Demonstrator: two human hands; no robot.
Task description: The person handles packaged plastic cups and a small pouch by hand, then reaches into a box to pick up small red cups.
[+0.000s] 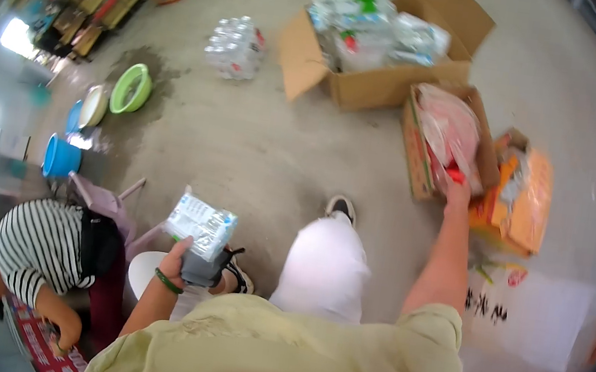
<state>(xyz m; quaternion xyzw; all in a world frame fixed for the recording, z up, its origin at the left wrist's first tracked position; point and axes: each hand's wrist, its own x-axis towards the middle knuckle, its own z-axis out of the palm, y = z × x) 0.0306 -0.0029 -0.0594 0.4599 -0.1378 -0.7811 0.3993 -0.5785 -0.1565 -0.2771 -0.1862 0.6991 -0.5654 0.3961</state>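
My left hand (176,263), with a green bangle at the wrist, grips a clear plastic-wrapped packet (203,224) with a white label. A dark grey object (201,270) sits just under the packet, by the same hand. On the other side, my right hand (456,187) reaches into a cardboard box (418,157) that holds a pink plastic bag (449,127). Something red (455,174) shows at its fingertips; the fingers themselves are blurred and partly hidden, so their grip is unclear.
A large open carton (380,91) of plastic packs and an orange box (532,204) flank the cardboard box. Wrapped bottles (235,48), a green basin (131,89) and a blue bucket (60,157) stand left. A person in stripes (39,241) bends at lower left.
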